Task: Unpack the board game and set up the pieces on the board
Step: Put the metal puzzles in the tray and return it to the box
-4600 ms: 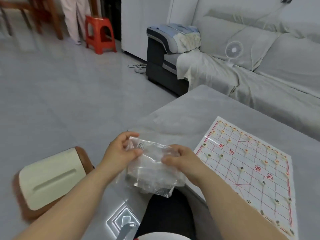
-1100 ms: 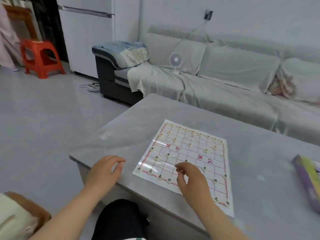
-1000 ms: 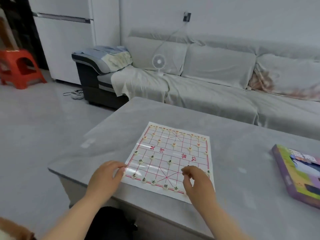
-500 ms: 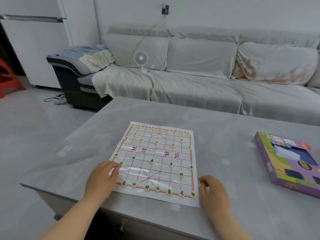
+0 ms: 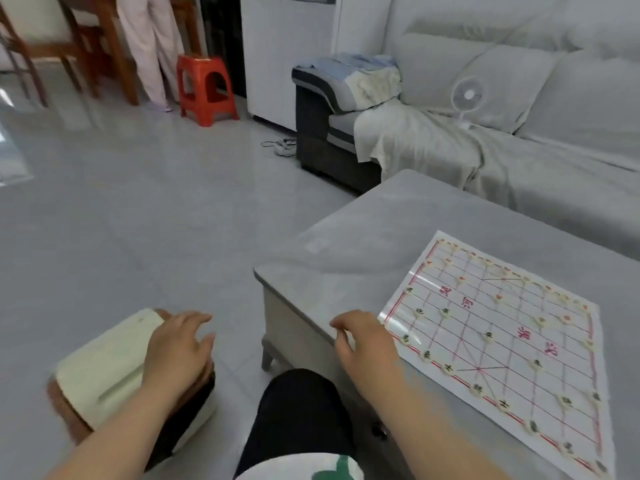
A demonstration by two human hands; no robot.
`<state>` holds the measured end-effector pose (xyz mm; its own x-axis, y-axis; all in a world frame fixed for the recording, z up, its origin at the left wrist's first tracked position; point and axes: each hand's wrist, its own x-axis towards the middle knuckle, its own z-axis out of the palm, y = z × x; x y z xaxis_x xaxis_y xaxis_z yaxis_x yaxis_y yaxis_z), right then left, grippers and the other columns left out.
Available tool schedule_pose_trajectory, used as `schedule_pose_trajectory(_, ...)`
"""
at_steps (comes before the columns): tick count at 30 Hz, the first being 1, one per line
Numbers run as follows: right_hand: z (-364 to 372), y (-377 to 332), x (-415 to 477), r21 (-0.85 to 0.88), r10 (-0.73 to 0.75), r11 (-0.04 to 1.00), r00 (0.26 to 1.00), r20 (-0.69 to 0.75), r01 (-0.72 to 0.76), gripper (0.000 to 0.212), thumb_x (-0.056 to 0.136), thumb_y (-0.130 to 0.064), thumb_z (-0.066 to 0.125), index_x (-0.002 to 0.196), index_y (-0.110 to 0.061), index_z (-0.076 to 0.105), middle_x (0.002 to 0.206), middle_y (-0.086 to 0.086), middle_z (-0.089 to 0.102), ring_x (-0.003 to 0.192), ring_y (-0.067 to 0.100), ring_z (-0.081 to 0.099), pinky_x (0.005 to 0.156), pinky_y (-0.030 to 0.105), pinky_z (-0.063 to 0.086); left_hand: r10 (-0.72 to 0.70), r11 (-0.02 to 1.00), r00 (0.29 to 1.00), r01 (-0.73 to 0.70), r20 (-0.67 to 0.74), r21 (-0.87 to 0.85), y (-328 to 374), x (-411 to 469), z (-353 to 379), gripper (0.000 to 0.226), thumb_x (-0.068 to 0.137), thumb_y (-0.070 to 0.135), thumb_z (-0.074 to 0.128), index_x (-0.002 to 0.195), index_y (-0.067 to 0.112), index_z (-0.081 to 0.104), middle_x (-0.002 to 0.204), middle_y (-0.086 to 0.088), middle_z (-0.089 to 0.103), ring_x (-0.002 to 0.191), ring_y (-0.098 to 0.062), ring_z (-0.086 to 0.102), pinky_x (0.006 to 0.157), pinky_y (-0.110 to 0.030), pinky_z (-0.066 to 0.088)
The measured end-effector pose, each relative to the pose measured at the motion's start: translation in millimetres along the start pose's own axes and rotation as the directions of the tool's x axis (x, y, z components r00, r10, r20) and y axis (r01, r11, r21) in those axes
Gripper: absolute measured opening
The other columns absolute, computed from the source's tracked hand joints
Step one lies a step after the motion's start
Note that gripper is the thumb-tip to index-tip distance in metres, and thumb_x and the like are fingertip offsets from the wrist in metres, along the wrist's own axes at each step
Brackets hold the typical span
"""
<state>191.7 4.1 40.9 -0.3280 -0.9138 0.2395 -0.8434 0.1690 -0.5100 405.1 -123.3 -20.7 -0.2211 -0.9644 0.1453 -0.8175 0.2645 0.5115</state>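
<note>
A white paper board [image 5: 502,327] with a red grid lies flat on the grey table [image 5: 346,268], at the right of the view. Small round cream pieces [image 5: 488,337] stand on many of its line crossings, in rows along the near and far edges. My right hand [image 5: 363,344] rests on the table's near left edge, just left of the board, fingers loosely bent and holding nothing. My left hand [image 5: 176,348] hovers off the table over a cream-topped stool [image 5: 100,368] on the floor, fingers spread and empty.
A grey sofa [image 5: 519,133] with a small white fan [image 5: 465,98] runs behind the table. A red plastic stool [image 5: 204,88], wooden chairs [image 5: 62,46] and a standing person's legs [image 5: 149,46] are at the far left. My dark-clothed knee [image 5: 298,410] is under the table edge.
My view has swung left, so the purple box has left the frame. My left hand has come off the board's corner and moved over the stool; my right hand has shifted to the table's left edge.
</note>
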Motion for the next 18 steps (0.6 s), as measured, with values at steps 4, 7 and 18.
schedule_pose_trajectory(4, 80, -55, 20, 0.064, -0.188, 0.982, 0.9, 0.393, 0.177, 0.039, 0.089, -0.022, 0.034, 0.118, -0.01, 0.059, 0.121, 0.007, 0.059, 0.115, 0.018, 0.048, 0.089, 0.019, 0.032, -0.263, 0.915, 0.949, 0.188, 0.175, 0.357, -95, 5, -19, 0.073, 0.082, 0.056, 0.05, 0.142, 0.026, 0.021, 0.152, -0.003, 0.016, 0.14, -0.023, 0.011, 0.111, -0.041, 0.005)
schedule_pose_trajectory(7, 133, -95, 29, 0.048, -0.221, 0.967, 0.734, 0.642, 0.248, 0.033, 0.091, -0.007, 0.04, 0.12, -0.004, 0.055, 0.121, 0.015, 0.056, 0.109, 0.03, 0.05, 0.088, 0.035, 0.041, -0.349, 0.877, 0.902, 0.22, 0.252, 0.427, -142, 5, -22, 0.085, 0.078, 0.065, 0.049, 0.144, 0.028, 0.009, 0.154, -0.001, 0.009, 0.141, -0.023, 0.007, 0.113, -0.042, 0.003)
schedule_pose_trajectory(18, 248, -117, 26, 0.001, -0.247, 0.868, 0.429, 0.869, 0.497, 0.064, 0.092, -0.013, 0.043, 0.145, -0.005, 0.009, 0.154, 0.009, 0.004, 0.141, 0.025, 0.001, 0.114, 0.03, -0.004, -0.239, 0.931, 0.93, 0.137, 0.278, 0.339, -202, 20, -21, 0.105, 0.054, 0.079, 0.034, 0.143, 0.025, 0.02, 0.149, -0.001, 0.025, 0.137, -0.023, 0.021, 0.107, -0.037, 0.018)
